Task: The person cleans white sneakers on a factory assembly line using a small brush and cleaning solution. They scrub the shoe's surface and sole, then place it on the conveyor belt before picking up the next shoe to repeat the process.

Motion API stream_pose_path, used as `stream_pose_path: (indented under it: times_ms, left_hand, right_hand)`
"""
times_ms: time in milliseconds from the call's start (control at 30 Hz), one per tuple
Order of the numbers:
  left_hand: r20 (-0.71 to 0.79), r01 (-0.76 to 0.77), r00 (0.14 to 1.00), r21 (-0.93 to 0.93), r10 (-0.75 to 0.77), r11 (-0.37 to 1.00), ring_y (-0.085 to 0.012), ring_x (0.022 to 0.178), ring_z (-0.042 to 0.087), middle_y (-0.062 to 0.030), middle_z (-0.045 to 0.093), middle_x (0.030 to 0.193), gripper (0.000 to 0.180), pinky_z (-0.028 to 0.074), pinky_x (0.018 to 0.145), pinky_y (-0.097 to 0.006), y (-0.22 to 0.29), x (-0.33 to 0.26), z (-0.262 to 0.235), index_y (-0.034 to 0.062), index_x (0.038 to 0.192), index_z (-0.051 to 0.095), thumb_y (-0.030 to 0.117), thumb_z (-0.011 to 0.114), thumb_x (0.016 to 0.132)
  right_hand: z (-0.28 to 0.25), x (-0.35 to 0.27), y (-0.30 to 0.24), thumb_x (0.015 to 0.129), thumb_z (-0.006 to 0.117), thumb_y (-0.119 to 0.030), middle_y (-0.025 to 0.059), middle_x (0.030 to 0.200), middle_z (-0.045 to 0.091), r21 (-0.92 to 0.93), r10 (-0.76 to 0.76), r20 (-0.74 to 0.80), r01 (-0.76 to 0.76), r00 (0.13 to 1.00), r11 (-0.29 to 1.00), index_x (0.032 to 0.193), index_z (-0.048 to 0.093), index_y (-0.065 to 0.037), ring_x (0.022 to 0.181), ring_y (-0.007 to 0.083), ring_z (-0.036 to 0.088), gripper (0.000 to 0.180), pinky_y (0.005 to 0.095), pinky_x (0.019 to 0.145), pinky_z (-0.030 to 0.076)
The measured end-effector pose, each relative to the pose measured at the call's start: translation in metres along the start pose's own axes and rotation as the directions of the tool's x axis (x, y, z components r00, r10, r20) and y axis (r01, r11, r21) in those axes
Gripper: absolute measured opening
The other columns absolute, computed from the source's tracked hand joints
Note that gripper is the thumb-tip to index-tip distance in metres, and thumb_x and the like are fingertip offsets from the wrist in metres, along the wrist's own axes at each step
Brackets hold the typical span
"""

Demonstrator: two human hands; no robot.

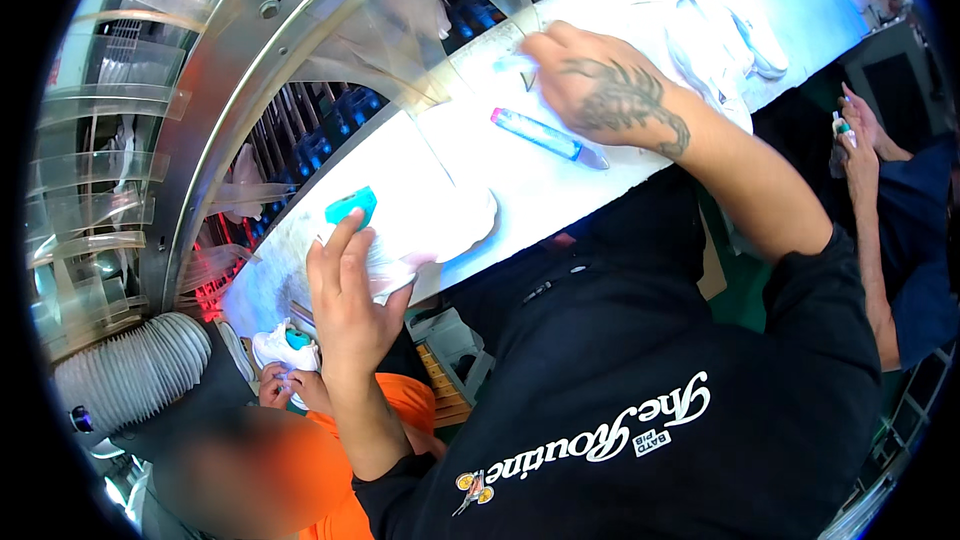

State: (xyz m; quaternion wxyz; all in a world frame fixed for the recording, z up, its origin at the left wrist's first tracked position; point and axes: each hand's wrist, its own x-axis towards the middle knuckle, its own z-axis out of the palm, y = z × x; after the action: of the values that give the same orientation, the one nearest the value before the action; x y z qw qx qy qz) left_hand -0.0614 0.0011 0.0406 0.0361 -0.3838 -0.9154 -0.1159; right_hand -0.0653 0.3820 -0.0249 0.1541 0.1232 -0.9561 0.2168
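My left hand (350, 305) grips the heel end of a white shoe (455, 210) with a teal insert (352, 207). Its forefinger rests near the insert, and the thumb lies lower along the side. Strong glare washes out much of the shoe's outline. Farther right, my right hand (600, 85) is closed over the white worktop (620, 175), fingers curled. A pale bluish bit shows by its fingertips, too bright to make out. Just below that hand lies a blue-and-clear pen-shaped tube (550, 137) with a pink end.
More white shoes (740, 25) lie at the far right of the worktop. A metal frame (230, 70) with clear plastic strips borders the far side. At lower left, a co-worker in orange (400, 405) handles another white shoe (290, 345); another person's hands (860, 135) show at right.
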Motion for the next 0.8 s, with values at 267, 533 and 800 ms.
stream_pose_path:
  times_ms: [267,533,800]
  left_hand:
    - [-0.091,0.082,0.992,-0.078,-0.089,0.994,-0.0425,0.133,0.061,-0.0218,0.061,0.147,0.085,0.051,0.11,-0.05,-0.005,-0.03,0.011,0.0055,0.139,0.063,0.013,0.101,0.064]
    - [-0.089,0.181,0.978,-0.101,-0.19,0.978,-0.0474,0.146,0.046,-0.0333,0.044,0.159,0.083,0.042,0.116,-0.056,0.019,-0.032,0.007,0.0063,0.141,0.061,0.032,0.099,0.071]
    - [-0.022,0.245,0.968,-0.16,-0.252,0.956,-0.0506,0.148,0.046,-0.034,0.035,0.165,0.095,0.051,0.109,-0.054,0.031,-0.035,0.012,0.0051,0.152,0.058,0.028,0.099,0.069]
  right_hand:
    - [0.025,-0.069,0.007,0.093,0.063,-0.013,0.0134,0.102,0.075,-0.438,0.278,0.251,-0.147,0.927,0.887,0.098,0.072,-0.003,0.1,0.0309,0.068,0.014,0.0489,0.083,0.053]
    - [0.065,-0.056,-0.126,0.078,0.091,-0.026,0.0151,0.135,0.066,0.586,-0.111,-0.063,0.127,0.992,0.801,0.141,0.066,-0.004,0.127,0.0378,0.064,0.071,0.0521,0.109,0.048]
    - [0.124,-0.066,-0.149,0.076,0.087,-0.01,0.0122,0.136,0.063,0.635,-0.024,-0.319,0.233,0.947,0.736,0.121,0.07,-0.006,0.141,0.0363,0.056,0.048,0.0631,0.12,0.038]
